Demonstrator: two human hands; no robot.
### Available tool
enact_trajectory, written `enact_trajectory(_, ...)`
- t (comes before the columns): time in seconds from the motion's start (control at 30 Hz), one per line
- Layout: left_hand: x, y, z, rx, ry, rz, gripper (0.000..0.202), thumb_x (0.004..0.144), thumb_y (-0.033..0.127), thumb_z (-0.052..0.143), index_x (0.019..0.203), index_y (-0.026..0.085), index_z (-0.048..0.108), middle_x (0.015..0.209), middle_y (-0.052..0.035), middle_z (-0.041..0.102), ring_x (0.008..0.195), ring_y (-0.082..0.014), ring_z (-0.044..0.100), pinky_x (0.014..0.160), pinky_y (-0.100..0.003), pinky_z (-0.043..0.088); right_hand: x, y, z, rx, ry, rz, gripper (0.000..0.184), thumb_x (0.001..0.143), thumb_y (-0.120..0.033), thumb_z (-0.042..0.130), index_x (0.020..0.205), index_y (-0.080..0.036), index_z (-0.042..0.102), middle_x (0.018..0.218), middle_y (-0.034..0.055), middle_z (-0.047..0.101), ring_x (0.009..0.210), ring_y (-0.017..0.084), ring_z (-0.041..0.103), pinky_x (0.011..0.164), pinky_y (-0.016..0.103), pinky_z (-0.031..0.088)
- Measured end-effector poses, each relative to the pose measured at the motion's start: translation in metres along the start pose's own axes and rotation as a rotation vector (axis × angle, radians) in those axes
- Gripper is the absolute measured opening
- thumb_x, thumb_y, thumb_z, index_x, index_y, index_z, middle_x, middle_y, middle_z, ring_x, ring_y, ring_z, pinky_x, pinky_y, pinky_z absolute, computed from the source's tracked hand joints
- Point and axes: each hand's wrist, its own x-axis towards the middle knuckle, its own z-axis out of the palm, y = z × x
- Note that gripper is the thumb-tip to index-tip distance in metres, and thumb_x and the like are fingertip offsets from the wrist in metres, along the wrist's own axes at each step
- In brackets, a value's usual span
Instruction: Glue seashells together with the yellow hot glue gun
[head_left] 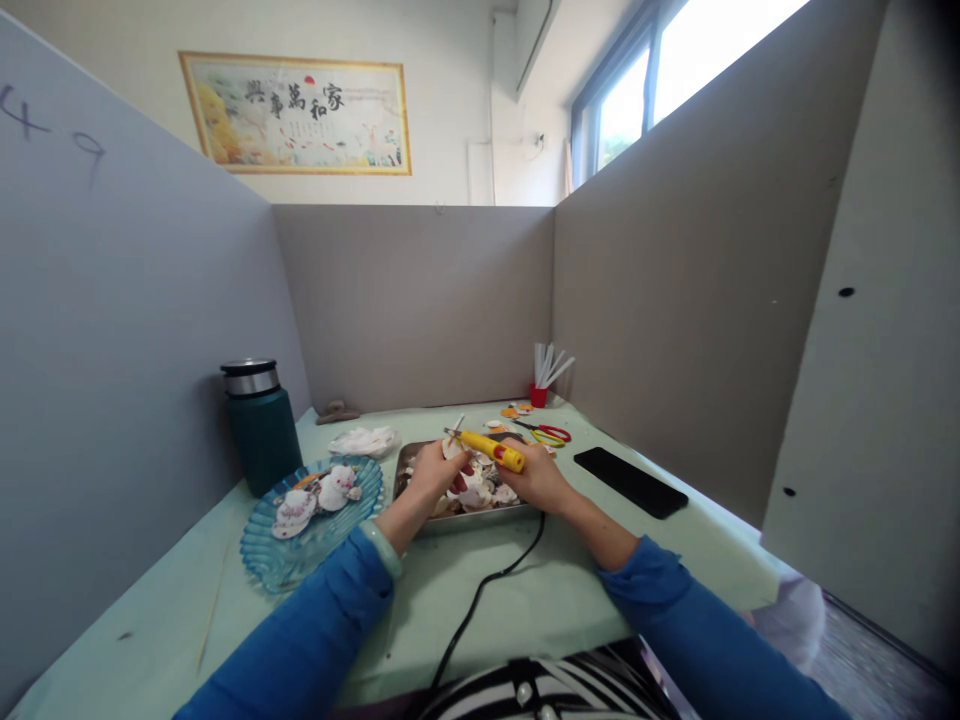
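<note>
Yellow glue gun (486, 448): above the metal tray (469, 521), long axis crosswise, nozzle (452, 433) towards the left hand (431, 474).
Right hand (538, 478): fingers clamped round its body.
Left hand: fingers pinching a pale piece (451, 449) just beside the nozzle.

"Talk me through it: what's out of sight?"

"Well, the yellow tool (491, 450) lies across my right hand (536, 478), covering most of its fingers. My left hand (433, 475) hides part of the pale piece (452, 447) I'm pinching; too small to make out, and I can't tell whether the tool's tip touches it."

"And the tray (472, 520) underneath?"

"Partly blocked! My hands cover some of its rim and contents."

"The black cord (487, 578)?"

"Runs toward me, then it's lost by my striped clothing (540, 690), itself cut off at the bottom edge, like both blue sleeves (300, 620)."

"Anything beyond?"

"The window (630, 95)'s sliced by the top edge, and the wall picture (296, 115)'s smallest writing? Unreadable."
</note>
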Motion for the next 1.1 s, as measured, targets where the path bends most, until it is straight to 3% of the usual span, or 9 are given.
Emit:
enact_trajectory(0.37, 0.0002, 0.0005, -0.0001, 0.017, -0.001, -0.004, 0.015, 0.08, 0.018, 0.059, 0.066, 0.014, 0.055, 0.047, 0.0007, 0.058, 0.033, -0.0074, 0.047, 0.037, -0.018, 0.038, 0.0006, 0.0011, 0.0001, 0.005, -0.011, 0.019, 0.005, 0.073, -0.02, 0.054, 0.076, -0.021, 0.058, 0.06, -0.0037, 0.053, 0.054, 0.012, 0.047, 0.053, 0.023, 0.033)
enact_trajectory(1.1, 0.0022, -0.0018, -0.0002, -0.022, 0.026, 0.006, 0.013, 0.077, 0.019, 0.061, 0.067, 0.013, 0.055, 0.054, 0.0004, 0.061, 0.034, -0.0068, 0.049, 0.037, -0.018, 0.038, -0.0003, 0.0026, 0.0018, -0.011, 0.021, 0.01, 0.006, 0.074, -0.019, 0.054, 0.078, -0.02, 0.058, 0.061, -0.0033, 0.054, 0.053, 0.012, 0.047, 0.053, 0.022, 0.034)
